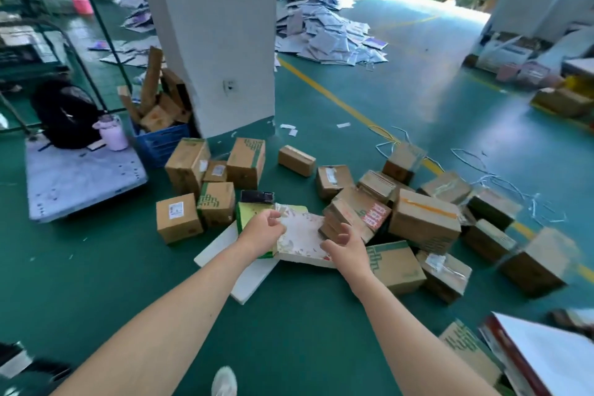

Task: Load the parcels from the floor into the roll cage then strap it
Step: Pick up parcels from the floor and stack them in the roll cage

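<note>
Across the green warehouse floor (289,331), parcels (424,222) lie strewn through centre and right, so loading looks barely begun. At centre, the left hand (262,228) curls at a flat pale box (302,235), its grip unclear. The right hand (345,243) hovers with fingers spread, holding nothing.

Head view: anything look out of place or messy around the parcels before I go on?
Yes. The parcels lie in a jumbled heap, several tipped on edge. Loose white strapping trails across the floor right of them, and flattened cartons sprawl beside the pillar.
</note>
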A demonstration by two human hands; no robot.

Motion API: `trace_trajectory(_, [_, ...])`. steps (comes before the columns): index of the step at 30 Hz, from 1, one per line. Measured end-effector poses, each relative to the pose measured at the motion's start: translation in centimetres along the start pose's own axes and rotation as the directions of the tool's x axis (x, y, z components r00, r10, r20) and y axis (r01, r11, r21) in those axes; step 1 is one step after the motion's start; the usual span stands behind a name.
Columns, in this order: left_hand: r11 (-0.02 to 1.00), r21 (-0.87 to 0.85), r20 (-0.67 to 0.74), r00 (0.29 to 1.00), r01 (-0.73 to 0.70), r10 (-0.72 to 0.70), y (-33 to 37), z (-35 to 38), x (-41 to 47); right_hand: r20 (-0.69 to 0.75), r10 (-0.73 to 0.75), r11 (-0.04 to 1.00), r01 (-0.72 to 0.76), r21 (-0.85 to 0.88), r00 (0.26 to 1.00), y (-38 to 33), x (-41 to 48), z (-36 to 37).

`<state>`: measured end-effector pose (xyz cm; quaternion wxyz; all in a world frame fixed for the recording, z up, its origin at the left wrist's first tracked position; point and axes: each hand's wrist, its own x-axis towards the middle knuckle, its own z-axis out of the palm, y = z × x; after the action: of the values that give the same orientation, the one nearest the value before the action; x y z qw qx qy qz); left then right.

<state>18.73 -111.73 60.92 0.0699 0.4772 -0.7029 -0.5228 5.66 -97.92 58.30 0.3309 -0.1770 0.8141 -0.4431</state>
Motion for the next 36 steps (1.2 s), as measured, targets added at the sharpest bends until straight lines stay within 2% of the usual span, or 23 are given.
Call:
trace_trajectory(4, [0.998, 0.054, 0.102, 0.995, -0.015, 0.010, 0.9, 1.0, 3.1, -0.048, 0.064, 0.997, -0.062, 0.036, 0.997, 0.5, 1.9, -0.5])
trace_trajectory(10, [0.986, 0.139, 0.283, 0.958, -0.087, 0.045, 4.0, 2.8, 9.3, -0.213, 0.180, 0.978, -0.151, 0.144, 0.960, 0.4, 4.6, -2.3])
trace_trajectory(14, [0.968, 0.183, 0.403, 0.911, -0.174, 0.087, 6.4, 5.1, 12.7, -0.341, 0.257, 0.961, -0.200, 0.193, 0.904, 1.4, 5.1, -3.9])
trace_trajectory(24, [0.936, 0.235, 0.631, 0.773, -0.263, 0.059, 9.8, 15.3, 14.3, -0.496, 0.465, 0.877, -0.303, 0.373, 0.733, 5.6, 3.5, -9.8])
trace_trajectory(29, [0.917, 0.254, 0.688, 0.724, -0.309, 0.054, 12.9, 21.4, 15.1, -0.508, 0.513, 0.844, -0.301, 0.443, 0.692, 8.1, 5.3, -14.9])
trace_trajectory(36, [0.885, 0.275, 0.679, 0.728, -0.375, 0.097, 19.5, 30.6, 16.4, -0.517, 0.502, 0.851, -0.287, 0.440, 0.693, 10.6, 9.1, -25.2])
